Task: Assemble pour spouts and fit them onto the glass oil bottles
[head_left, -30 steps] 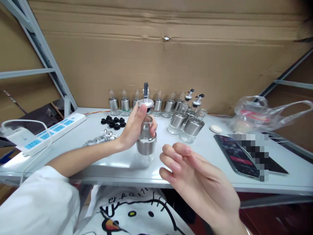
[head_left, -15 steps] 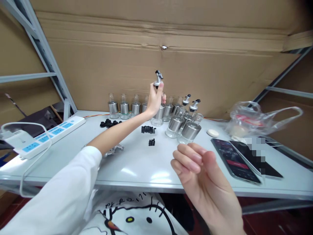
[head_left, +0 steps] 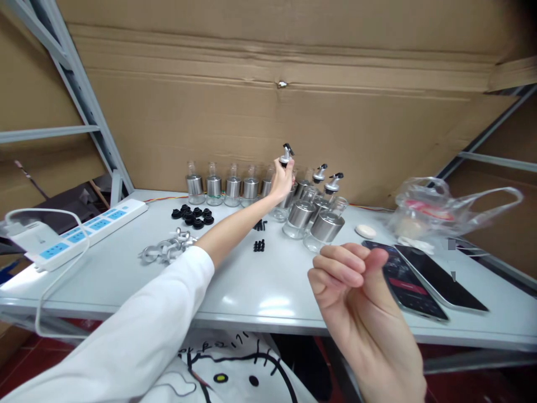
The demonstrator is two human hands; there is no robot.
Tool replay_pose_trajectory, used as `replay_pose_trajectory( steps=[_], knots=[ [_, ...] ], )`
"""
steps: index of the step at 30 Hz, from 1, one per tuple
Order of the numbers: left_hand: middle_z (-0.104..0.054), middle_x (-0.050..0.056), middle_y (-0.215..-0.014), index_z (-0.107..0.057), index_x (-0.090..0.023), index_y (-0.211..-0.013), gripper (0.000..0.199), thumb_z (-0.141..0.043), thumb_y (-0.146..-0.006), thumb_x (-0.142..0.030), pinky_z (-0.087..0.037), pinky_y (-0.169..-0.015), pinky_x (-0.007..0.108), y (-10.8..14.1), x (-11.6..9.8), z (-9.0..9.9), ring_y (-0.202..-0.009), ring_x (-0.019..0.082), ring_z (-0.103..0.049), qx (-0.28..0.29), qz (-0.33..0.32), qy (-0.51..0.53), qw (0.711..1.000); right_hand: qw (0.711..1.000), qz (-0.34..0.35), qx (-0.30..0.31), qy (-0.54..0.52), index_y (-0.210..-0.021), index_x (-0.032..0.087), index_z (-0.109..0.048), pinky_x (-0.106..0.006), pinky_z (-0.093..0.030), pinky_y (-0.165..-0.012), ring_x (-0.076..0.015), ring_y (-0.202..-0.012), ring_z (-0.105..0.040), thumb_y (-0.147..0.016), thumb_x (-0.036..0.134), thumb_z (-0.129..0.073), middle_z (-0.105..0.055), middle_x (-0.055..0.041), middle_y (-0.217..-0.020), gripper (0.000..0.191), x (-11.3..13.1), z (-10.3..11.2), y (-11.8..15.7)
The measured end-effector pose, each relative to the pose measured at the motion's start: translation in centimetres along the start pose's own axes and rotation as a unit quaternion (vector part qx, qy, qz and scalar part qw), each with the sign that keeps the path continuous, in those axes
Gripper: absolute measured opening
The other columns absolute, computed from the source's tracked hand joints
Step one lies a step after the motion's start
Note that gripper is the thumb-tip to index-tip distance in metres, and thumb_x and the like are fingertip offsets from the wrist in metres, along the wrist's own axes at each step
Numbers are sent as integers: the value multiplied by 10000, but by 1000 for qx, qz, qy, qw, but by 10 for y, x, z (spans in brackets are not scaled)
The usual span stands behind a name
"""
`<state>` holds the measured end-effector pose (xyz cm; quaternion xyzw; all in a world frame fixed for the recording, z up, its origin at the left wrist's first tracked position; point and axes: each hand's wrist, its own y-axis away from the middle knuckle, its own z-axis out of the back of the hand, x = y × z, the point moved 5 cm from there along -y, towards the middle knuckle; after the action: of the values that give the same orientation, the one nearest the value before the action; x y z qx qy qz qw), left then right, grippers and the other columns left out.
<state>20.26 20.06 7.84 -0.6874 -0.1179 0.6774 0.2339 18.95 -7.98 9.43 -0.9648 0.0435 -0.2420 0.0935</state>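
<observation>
My left hand (head_left: pixel 282 179) is stretched out to the back of the table, its fingers wrapped round a bottle with a silver and black pour spout (head_left: pixel 286 155) on top. Glass bottles with steel bands (head_left: pixel 232 187) stand in a row at its left. Just right of it are more bottles (head_left: pixel 327 225), two of them topped by spouts (head_left: pixel 334 182). My right hand (head_left: pixel 356 296) is raised over the front edge of the table, palm up, with fingers curled towards the thumb. Whatever it may hold is hidden or too small to name.
Black caps (head_left: pixel 197 216), silver spout parts (head_left: pixel 168 247) and small black pieces (head_left: pixel 259 245) lie on the white table (head_left: pixel 251 291). A power strip (head_left: pixel 90 232) is at left. Phones (head_left: pixel 440 277), a white disc (head_left: pixel 366 231) and a plastic bag (head_left: pixel 423 207) are at right.
My left hand has moved right and down with the spout, now among the bottles. The silver parts on the table have come into view. My right hand has shifted slightly right.
</observation>
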Motion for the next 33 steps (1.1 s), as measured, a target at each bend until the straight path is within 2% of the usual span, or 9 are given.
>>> replay_pose_trajectory(
  steps=[4, 10, 14, 17, 21, 24, 28, 31, 33],
  knots=[
    [-608, 21, -711, -333, -176, -1237, 449, -293, -961, -528, -460, -709, 295, 4, 9, -10, -607, 157, -607, -5, 19, -31, 999, 999, 2, -39, 28, -668, 195, -548, -113, -472, -524, -33, -518, -453, -645, 202, -847, -437, 83, -590, 299, 1, 9, -7],
    [-666, 108, -871, -346, -156, -1225, 474, -303, -953, -543, -433, -813, 324, 7, 10, -18, -804, 213, -659, 4, 43, -41, 998, 998, -37, -30, 44, -613, 197, -400, -155, -397, -472, -66, -487, -273, -779, 231, -734, -263, 71, -596, 375, -3, 9, -11],
    [-627, 169, -1062, -375, -139, -1171, 414, -327, -965, -494, -400, -897, 336, 5, 8, -16, -1017, 239, -614, 8, 59, -36, 998, 997, -42, -25, 62, -612, 205, -382, -194, -380, -463, -90, -489, -241, -818, 258, -673, -220, 65, -592, 360, -5, 6, -8],
    [-584, 159, -1120, -394, -147, -1103, 338, -327, -973, -452, -385, -927, 332, 6, -1, -6, -1096, 226, -559, 0, 41, -20, 999, 997, -64, -20, 32, -629, 200, -425, -208, -393, -475, -91, -505, -273, -774, 227, -660, -255, 58, -601, 278, -7, 3, -5],
    [-578, 53, -917, -424, -186, -916, 254, -309, -953, -410, -416, -822, 278, 29, -26, 26, -923, 163, -566, 18, -9, 23, 1000, 996, -89, 18, 24, -711, 193, -487, -205, -410, -507, -83, -534, -314, -674, 146, -663, -323, 47, -653, 186, -11, -2, -1],
    [-528, 7, -680, -426, -192, -743, 336, -263, -911, -433, -408, -683, 257, 75, -49, 57, -689, 139, -521, 159, -33, 23, 986, 993, -83, 27, 85, -724, 195, -484, -183, -374, -472, -61, -485, -262, -748, 201, -690, -320, 60, -646, 208, -14, 1, -4],
    [-408, -16, -508, -380, -197, -559, 425, -320, -825, -522, -369, -569, 276, 148, -64, 111, -516, 121, -401, 282, 10, -60, 958, 978, -35, 34, 205, -561, 197, -295, -184, -243, -377, -52, -416, -128, -821, 469, -651, -183, 91, -530, 518, -16, 16, -25],
    [-283, -58, -481, -330, -206, -551, 445, -337, -799, -576, -279, -463, 244, 181, -58, 147, -440, 85, -276, 272, 86, -123, 951, 957, 4, 70, 280, -528, 211, -163, -207, -185, -349, -55, -377, -79, -845, 583, -556, -71, 102, -464, 627, -21, 22, -50],
    [-277, -57, -482, -341, -201, -541, 460, -343, -786, -590, -264, -450, 232, 188, -54, 162, -443, 81, -273, 248, 92, -175, 948, 935, 51, 68, 344, -550, 222, -172, -209, -166, -344, -54, -367, -78, -851, 640, -493, -77, 106, -466, 607, -24, 21, -70]
  ],
)
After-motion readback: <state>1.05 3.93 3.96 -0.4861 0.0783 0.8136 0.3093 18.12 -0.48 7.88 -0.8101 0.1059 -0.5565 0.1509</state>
